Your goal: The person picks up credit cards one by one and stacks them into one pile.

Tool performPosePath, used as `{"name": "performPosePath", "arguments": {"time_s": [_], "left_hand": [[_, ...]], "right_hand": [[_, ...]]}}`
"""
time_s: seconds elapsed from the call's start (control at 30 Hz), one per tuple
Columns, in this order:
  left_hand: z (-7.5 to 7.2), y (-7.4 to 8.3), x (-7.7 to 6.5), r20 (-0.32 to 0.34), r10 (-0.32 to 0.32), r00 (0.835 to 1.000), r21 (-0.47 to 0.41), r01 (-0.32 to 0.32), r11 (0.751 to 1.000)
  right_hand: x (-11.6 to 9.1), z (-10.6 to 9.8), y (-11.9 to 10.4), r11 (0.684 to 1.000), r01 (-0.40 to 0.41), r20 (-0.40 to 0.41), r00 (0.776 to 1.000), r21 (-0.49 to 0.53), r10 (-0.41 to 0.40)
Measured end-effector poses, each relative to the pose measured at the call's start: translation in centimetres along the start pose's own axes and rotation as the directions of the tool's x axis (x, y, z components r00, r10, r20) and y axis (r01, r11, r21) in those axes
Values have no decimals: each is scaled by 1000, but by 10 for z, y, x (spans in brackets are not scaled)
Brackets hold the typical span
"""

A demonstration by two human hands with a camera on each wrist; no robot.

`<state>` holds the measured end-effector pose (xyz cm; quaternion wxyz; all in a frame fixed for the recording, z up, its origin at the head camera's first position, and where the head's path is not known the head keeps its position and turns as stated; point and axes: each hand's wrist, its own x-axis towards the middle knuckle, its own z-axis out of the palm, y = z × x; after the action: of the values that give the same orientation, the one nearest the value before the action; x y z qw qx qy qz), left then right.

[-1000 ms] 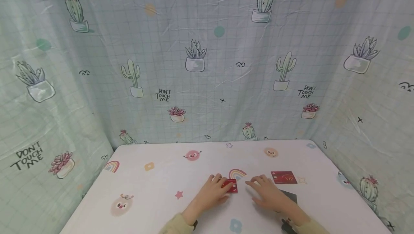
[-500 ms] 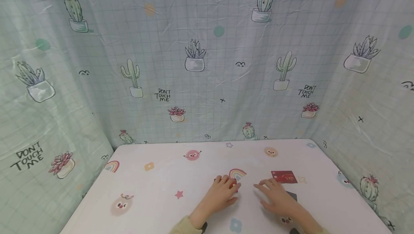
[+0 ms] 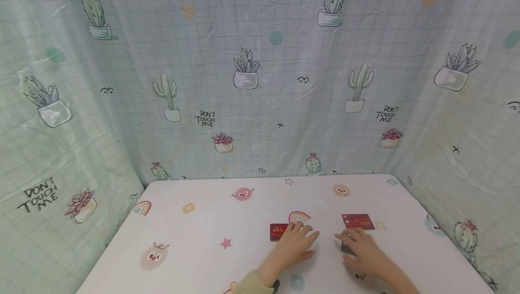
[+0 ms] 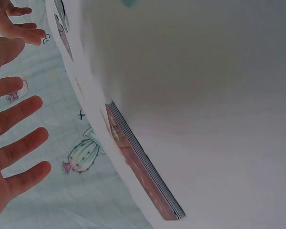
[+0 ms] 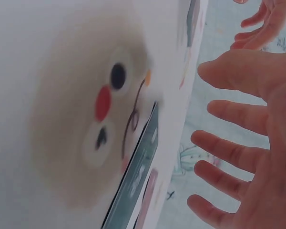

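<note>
A small stack of red cards (image 3: 277, 232) printed "VIP" lies on the table, its layered edges showing in the left wrist view (image 4: 145, 164). My left hand (image 3: 293, 245) is just to its right, overlapping its right end in the head view, fingers spread and holding nothing. Over a dark grey card (image 3: 348, 249) hovers my right hand (image 3: 362, 251), fingers apart and nothing in them; it hides much of that card. In the right wrist view the grey card (image 5: 139, 174) lies flat below the fingers. Behind it sits another red VIP card (image 3: 359, 221).
The white table (image 3: 195, 249) carries printed rainbows, stars and smiling faces. A cactus-patterned curtain (image 3: 260, 104) hangs behind the table and along both sides.
My left hand has slid right, uncovering the left part of the red stack. My right hand has also shifted right, over the grey card. The cards stay put.
</note>
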<state>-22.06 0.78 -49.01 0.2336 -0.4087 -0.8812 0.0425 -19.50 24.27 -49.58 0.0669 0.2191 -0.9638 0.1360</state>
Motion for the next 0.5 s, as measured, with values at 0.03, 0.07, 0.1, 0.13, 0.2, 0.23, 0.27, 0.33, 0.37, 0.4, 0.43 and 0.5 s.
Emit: {"name": "performPosePath", "arguments": {"time_s": [0.03, 0.07, 0.1, 0.13, 0.2, 0.23, 0.27, 0.33, 0.37, 0.4, 0.43, 0.5], "left_hand": [[0, 3, 3, 16, -1, 1000, -6, 1, 1000], [0, 5, 6, 31, -4, 1000, -15, 4, 1000], [-1, 8, 9, 47, -6, 999, -29, 8, 1000], [-1, 10, 11, 57, -7, 998, -44, 9, 999], [-1, 15, 17, 69, -4, 998, -62, 8, 998], [0, 17, 19, 66, 1, 998, -68, 3, 998], [0, 19, 21, 64, 6, 998, -76, -2, 997], [2, 24, 25, 56, 19, 998, -76, -15, 997], [3, 26, 27, 52, 25, 998, -72, -21, 997], [3, 27, 29, 53, 28, 998, -72, -24, 997], [4, 29, 31, 54, 30, 998, -72, -26, 997], [7, 33, 35, 56, 30, 998, -68, -26, 997]], "right_hand": [[-2, -1, 2, 1000, 0, -5, 1000, -3, 0], [-4, -2, 3, 1000, -9, -2, 1000, -4, 9], [-6, -3, 5, 1000, -23, 3, 1000, -8, 23], [-8, -3, 6, 999, -35, 4, 999, -16, 35], [-12, -3, 9, 997, -66, 8, 998, -26, 66], [-13, -3, 11, 996, -82, 9, 997, -35, 82], [-15, -3, 13, 993, -107, 16, 994, -39, 108], [-19, -2, 17, 989, -144, 23, 989, -40, 145], [-20, -2, 19, 986, -162, 30, 986, -36, 163], [-22, -2, 21, 984, -174, 30, 984, -33, 175], [-23, -2, 23, 982, -188, 36, 981, -29, 189], [-26, -3, 26, 979, -201, 33, 979, -26, 202]]}}
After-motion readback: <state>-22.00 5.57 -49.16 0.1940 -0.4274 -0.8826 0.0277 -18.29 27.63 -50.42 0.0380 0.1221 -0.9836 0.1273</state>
